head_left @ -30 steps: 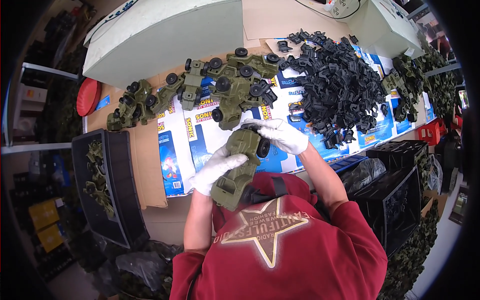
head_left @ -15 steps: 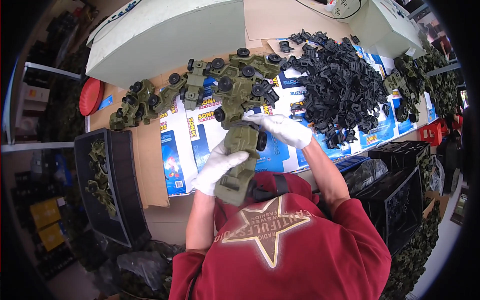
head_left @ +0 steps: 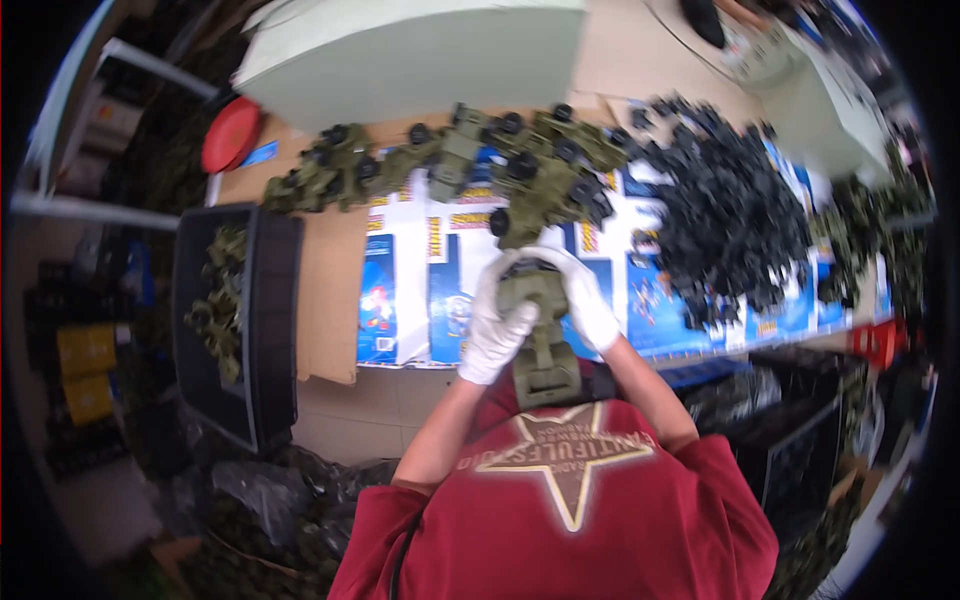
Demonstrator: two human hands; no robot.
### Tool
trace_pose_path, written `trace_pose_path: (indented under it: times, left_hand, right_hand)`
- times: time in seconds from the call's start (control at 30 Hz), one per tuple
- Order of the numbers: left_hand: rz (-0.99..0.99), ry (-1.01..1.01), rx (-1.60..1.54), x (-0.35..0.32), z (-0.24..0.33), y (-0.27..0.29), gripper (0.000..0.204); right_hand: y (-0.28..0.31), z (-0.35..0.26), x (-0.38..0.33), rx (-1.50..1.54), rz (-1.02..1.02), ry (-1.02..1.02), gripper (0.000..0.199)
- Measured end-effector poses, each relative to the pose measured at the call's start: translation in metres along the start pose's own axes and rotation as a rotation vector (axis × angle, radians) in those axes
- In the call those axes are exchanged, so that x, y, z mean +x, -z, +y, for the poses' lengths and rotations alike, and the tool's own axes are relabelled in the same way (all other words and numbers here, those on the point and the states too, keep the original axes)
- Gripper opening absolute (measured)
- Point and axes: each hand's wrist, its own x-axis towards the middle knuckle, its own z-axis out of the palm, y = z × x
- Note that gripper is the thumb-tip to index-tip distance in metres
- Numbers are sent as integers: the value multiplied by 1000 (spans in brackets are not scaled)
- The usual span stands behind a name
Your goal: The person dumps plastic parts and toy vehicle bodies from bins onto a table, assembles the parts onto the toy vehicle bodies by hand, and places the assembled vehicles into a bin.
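Observation:
In both white-gloved hands I hold an olive-green toy military truck (head_left: 549,352), its body lengthwise between me and the table. My left hand (head_left: 494,328) is closed round the left side, thumb lying across the top. My right hand (head_left: 588,304) curves round the far end and right side, fingers meeting the left hand's there. Something dark shows at that end under the fingers, too blurred to name. Just beyond my hands lie several green toy vehicles (head_left: 540,205) with black wheels, heaped together. To their right is a big pile of small black plastic parts (head_left: 730,215).
A black crate (head_left: 270,330) with green toy pieces stands at the left, near a red round dish (head_left: 231,134). Pale boxy housings (head_left: 410,65) line the table's back. More green toys (head_left: 870,220) are heaped at the right, above black crates (head_left: 800,440).
My right hand has gone from lying nearly flat by the truck's far end to curling round it. The truck has straightened between both hands. The whole view has shifted and blurred.

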Motion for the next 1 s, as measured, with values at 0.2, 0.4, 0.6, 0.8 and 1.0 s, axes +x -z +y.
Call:
trace_pose_path:
  times: [0.2,0.4,0.6,0.8,1.0]
  left_hand:
    - [86,-219,204,2,-6,-10,46]
    - [300,-221,164,-1,-21,2,36]
    - [877,-56,279,32,43,123,31]
    - [1643,62,181,14,99,332,75]
    - [1201,-397,1073,47,61,262,34]
  right_hand:
    - [-16,-9,-12,-152,133,-74,27]
    - [-33,1,1,-201,49,-108,23]
    - [28,40,18,-239,171,-314,38]
    - [107,80,-43,-198,333,-633,35]
    - [98,104,-80,-414,348,-681,35]
